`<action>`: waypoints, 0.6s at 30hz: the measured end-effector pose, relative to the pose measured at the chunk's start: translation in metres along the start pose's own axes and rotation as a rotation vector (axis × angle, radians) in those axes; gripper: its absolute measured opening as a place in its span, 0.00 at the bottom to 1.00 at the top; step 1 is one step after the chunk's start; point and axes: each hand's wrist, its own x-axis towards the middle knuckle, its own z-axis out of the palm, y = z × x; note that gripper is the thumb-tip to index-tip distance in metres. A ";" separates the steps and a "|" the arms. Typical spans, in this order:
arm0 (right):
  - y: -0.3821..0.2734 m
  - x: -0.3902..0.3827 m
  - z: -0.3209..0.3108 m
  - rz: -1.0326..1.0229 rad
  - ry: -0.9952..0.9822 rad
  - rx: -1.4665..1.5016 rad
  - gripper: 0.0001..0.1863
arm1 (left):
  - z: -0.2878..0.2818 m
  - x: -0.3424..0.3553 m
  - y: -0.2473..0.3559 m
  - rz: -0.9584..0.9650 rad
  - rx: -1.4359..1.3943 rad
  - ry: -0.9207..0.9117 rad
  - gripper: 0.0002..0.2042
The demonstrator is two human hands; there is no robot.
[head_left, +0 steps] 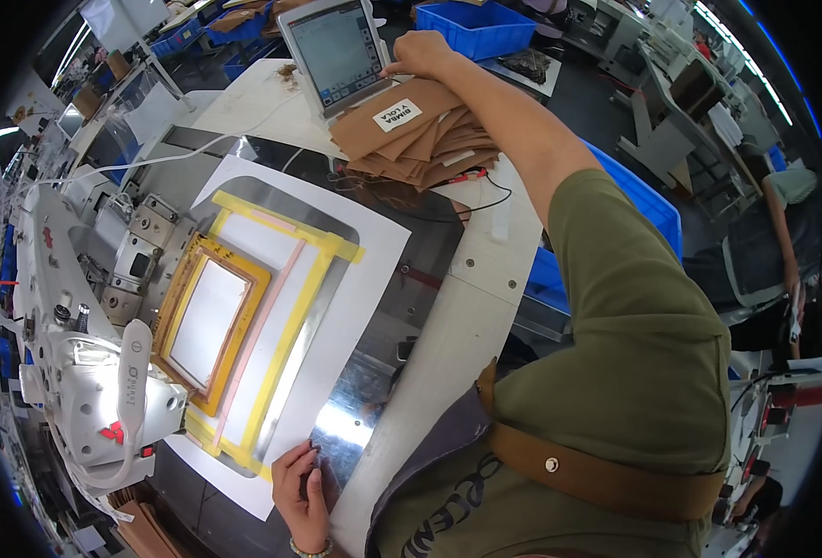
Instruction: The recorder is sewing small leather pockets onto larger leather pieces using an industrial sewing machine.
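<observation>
The right hand (420, 54) reaches to the far side of the table (467, 316), fingers loosely curled against the right edge of the grey upright touch-screen panel (335, 51), clasping nothing. Just beneath the forearm lies a fanned stack of brown leather pieces (420, 139), with a thin black cable (485, 200) at its near edge. The left hand (301, 488) rests flat, fingers spread, on the near edge of the shiny metal plate (355, 418), beside a white sheet (374, 251) carrying a yellow-taped rectangular template frame (244, 316). A white sewing machine head (104, 391) stands left. Blue plastic crates (476, 26) sit beyond.
</observation>
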 end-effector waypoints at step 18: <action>0.214 -0.390 0.051 0.934 -0.407 0.331 0.34 | 0.000 -0.001 -0.010 0.100 0.262 -0.048 0.15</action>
